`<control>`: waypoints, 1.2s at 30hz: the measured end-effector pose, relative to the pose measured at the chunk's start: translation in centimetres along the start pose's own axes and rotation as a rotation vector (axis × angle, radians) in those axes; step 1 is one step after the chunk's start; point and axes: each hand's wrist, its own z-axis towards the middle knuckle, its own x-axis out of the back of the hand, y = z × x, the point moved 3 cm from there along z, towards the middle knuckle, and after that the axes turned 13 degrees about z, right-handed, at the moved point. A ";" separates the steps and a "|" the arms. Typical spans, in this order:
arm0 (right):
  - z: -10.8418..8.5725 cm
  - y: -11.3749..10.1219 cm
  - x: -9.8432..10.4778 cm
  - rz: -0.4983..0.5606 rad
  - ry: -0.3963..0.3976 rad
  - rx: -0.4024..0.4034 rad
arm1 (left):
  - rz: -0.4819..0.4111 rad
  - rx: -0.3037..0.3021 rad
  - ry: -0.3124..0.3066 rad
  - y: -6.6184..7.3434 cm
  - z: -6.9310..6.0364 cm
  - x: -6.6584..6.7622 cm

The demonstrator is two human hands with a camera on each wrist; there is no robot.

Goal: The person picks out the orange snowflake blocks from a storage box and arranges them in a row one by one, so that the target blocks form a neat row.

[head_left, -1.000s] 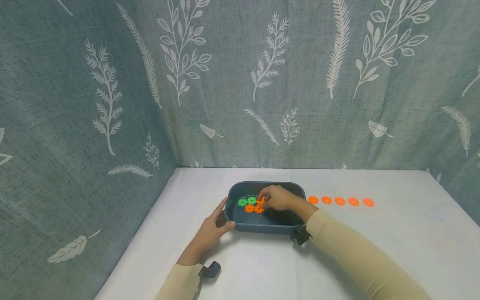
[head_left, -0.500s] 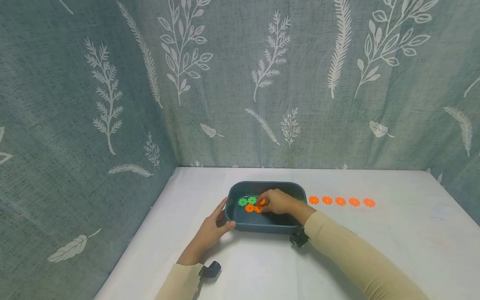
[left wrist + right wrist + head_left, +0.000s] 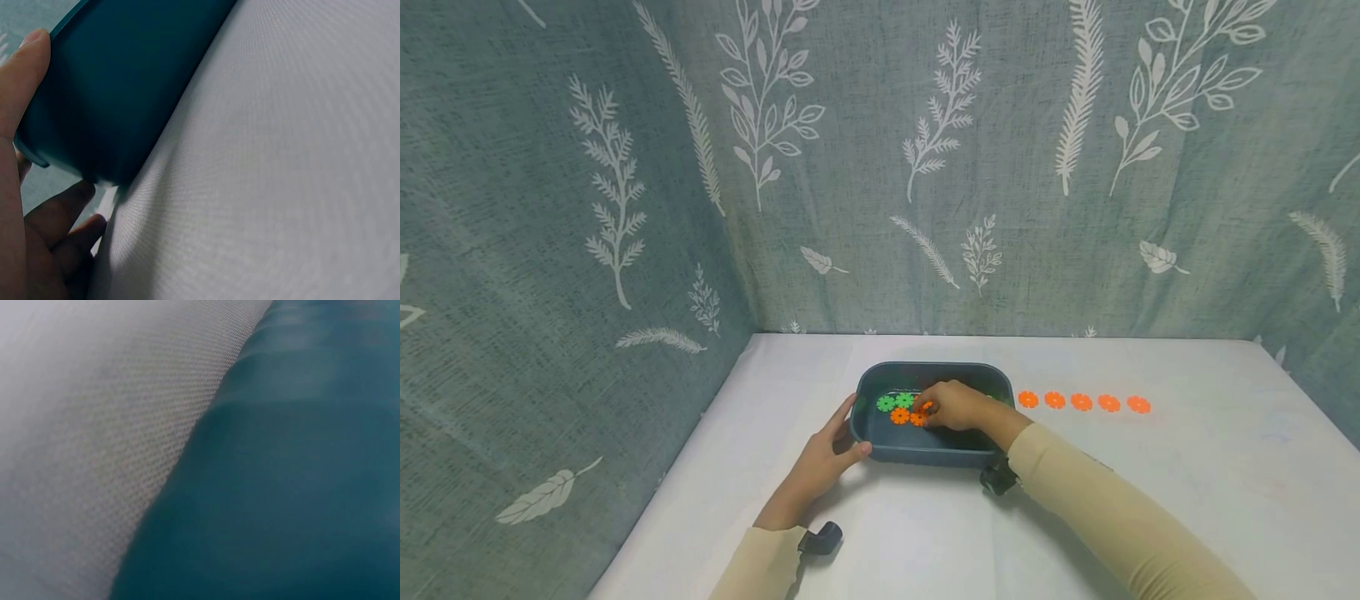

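Observation:
A dark teal tray (image 3: 925, 455) stands on the white table. My left hand (image 3: 822, 460) holds its left end, thumb at the front corner and fingers along the end wall. In the left wrist view, the left thumb (image 3: 28, 72) lies against the tray's wall (image 3: 119, 81), with fingertips under the corner. My right hand (image 3: 957, 406) reaches into the tray, its curled fingertips pinching an orange flower-shaped disc (image 3: 928, 406), partly hidden. Beside it lie other orange discs (image 3: 899, 416) and green discs (image 3: 886, 403). The right wrist view shows only the tray's outer wall (image 3: 269, 500) and cloth.
Several orange discs (image 3: 1081, 402) lie in a row on the white table (image 3: 1195, 467), right of the tray. A patterned green curtain (image 3: 865, 275) hangs behind the table and along its left side. Small dark devices sit at both wrists.
The right hand has lowered slightly among the orange discs, and its fingertips have closed in there. The left hand, the tray and the row of discs stay in place.

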 end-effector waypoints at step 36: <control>0.3 0.6 0.1 0.026 0.038 -0.045 | 0.007 0.012 0.002 -0.1 0.1 -0.1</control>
